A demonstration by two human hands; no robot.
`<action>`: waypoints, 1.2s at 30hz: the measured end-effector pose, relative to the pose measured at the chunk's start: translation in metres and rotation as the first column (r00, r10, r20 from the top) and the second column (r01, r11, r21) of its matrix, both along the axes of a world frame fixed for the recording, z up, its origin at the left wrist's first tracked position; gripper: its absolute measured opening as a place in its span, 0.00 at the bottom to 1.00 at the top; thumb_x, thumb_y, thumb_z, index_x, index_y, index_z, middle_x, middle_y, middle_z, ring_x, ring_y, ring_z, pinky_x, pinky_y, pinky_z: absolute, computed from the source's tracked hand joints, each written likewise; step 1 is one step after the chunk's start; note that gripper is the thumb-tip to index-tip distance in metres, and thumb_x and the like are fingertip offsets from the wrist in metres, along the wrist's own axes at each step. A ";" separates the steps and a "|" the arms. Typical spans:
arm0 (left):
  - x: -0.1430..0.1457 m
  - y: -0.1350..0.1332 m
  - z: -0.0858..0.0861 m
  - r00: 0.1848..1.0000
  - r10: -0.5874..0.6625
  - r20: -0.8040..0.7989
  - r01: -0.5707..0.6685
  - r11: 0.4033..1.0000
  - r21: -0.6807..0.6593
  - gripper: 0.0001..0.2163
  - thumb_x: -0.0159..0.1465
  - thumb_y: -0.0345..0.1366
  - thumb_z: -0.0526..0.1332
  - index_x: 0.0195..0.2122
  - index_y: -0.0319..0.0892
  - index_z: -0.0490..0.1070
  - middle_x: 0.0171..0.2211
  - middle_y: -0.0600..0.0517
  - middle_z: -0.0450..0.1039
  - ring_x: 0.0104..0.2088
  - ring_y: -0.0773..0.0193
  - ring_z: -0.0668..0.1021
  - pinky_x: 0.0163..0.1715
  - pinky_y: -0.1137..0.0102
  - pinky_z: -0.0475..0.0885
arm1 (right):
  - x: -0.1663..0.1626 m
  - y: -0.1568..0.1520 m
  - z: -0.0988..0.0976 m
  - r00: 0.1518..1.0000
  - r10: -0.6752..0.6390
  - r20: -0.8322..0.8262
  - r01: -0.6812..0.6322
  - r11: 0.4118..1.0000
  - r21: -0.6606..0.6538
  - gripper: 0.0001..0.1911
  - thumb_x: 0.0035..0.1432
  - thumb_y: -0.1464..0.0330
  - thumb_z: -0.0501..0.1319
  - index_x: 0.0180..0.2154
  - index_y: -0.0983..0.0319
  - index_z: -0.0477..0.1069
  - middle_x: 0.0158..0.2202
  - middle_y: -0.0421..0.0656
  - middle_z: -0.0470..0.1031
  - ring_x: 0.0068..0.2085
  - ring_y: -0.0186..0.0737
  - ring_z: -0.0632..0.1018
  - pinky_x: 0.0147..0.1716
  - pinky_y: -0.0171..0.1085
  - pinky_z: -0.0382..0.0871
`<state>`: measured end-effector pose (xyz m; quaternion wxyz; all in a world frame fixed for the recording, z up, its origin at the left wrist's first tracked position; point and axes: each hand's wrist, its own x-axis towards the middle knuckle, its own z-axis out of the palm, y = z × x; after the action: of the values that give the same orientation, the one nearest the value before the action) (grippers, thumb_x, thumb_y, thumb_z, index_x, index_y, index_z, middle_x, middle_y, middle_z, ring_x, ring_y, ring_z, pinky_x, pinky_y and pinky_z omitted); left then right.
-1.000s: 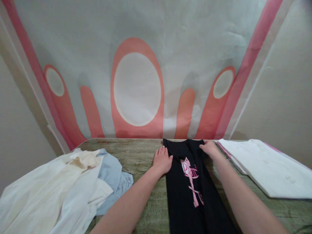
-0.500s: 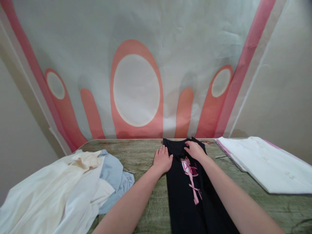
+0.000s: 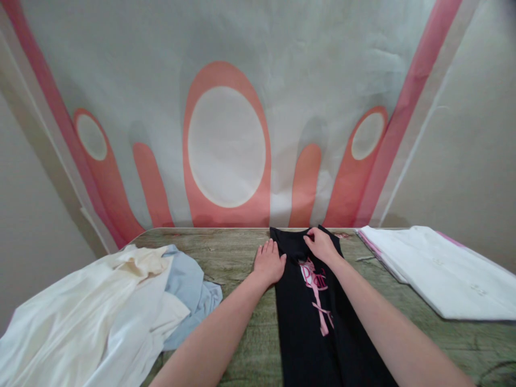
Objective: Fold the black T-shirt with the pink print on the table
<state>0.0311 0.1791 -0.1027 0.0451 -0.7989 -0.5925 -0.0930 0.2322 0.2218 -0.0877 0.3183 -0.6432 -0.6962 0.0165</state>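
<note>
A black shirt (image 3: 300, 328) with a pink and white print lies lengthwise on the wooden table, its neckline toward the far edge. My left hand (image 3: 269, 263) is flat with fingers stretched out, partly on the shirt's left edge and partly on the tabletop. Near the neckline, my right hand (image 3: 322, 246) has its fingers bent, thumb and forefinger closed on the black cloth. My right forearm covers part of the shirt's right side, and its lower end runs out of the picture.
To the left is a loose heap of cream and white clothes (image 3: 92, 312) with a light blue garment (image 3: 187, 282) beside it. Flat folded white clothes (image 3: 439, 271) with a pink edge lie at the right. Behind the wood-grain table (image 3: 236, 247) rises a printed wall covering (image 3: 226, 145).
My right hand has shifted slightly toward the far edge, and its fingers have drawn together at the neckline. My left hand stays in place on the shirt's edge.
</note>
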 end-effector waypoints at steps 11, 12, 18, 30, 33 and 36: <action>0.000 0.002 -0.001 1.000 0.003 0.002 -0.003 1.000 -0.029 0.28 0.65 0.46 0.39 0.60 0.32 0.52 0.62 0.41 0.47 0.61 0.54 0.53 0.58 0.58 0.48 | 0.007 0.002 -0.005 0.995 -0.095 0.001 0.095 0.995 -0.012 0.06 0.54 0.70 0.56 0.36 0.61 0.68 0.31 0.42 0.74 0.34 0.38 0.74 0.34 0.33 0.62; 0.000 0.003 0.000 1.000 0.001 0.006 -0.001 0.999 -0.040 0.28 0.65 0.47 0.40 0.60 0.33 0.52 0.62 0.42 0.47 0.61 0.54 0.53 0.58 0.58 0.48 | 0.005 0.000 -0.005 0.995 -0.094 0.031 0.095 0.995 -0.013 0.06 0.54 0.70 0.56 0.37 0.61 0.68 0.32 0.43 0.74 0.35 0.38 0.74 0.35 0.34 0.62; -0.001 0.025 0.008 1.000 -0.005 0.021 0.006 0.999 -0.036 0.24 0.65 0.43 0.40 0.59 0.37 0.53 0.63 0.44 0.45 0.62 0.54 0.51 0.57 0.56 0.50 | -0.002 -0.010 -0.001 0.984 -0.086 0.157 0.090 0.996 -0.017 0.09 0.53 0.72 0.56 0.39 0.61 0.67 0.36 0.44 0.72 0.39 0.39 0.73 0.38 0.34 0.62; -0.003 0.077 0.015 0.996 -0.085 -0.032 0.082 0.992 -0.091 0.21 0.65 0.39 0.43 0.58 0.42 0.55 0.62 0.48 0.49 0.60 0.54 0.54 0.55 0.56 0.52 | -0.013 -0.014 0.017 0.930 0.364 0.037 -0.362 0.930 -0.060 0.10 0.56 0.72 0.54 0.35 0.62 0.74 0.35 0.43 0.74 0.38 0.37 0.74 0.40 0.33 0.64; -0.004 0.078 0.013 0.996 -0.083 -0.032 0.079 0.991 -0.106 0.21 0.65 0.41 0.42 0.58 0.44 0.54 0.62 0.49 0.48 0.60 0.54 0.54 0.55 0.55 0.52 | -0.018 -0.021 0.028 0.865 0.498 -0.071 -0.503 0.856 -0.124 0.12 0.57 0.66 0.54 0.34 0.62 0.75 0.33 0.43 0.75 0.34 0.36 0.74 0.36 0.33 0.65; -0.007 0.080 0.012 0.996 -0.086 -0.031 0.082 0.990 -0.117 0.21 0.65 0.42 0.42 0.59 0.46 0.52 0.63 0.50 0.47 0.61 0.53 0.53 0.56 0.55 0.51 | -0.020 -0.026 0.034 0.792 0.599 -0.117 -0.609 0.764 -0.211 0.11 0.50 0.65 0.61 0.36 0.62 0.75 0.35 0.43 0.75 0.34 0.37 0.74 0.36 0.34 0.66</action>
<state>0.0241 0.2594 -0.0909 0.0056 -0.8259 -0.5619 -0.0458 0.2124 0.1953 -0.0538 0.2313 -0.4177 -0.8520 0.2148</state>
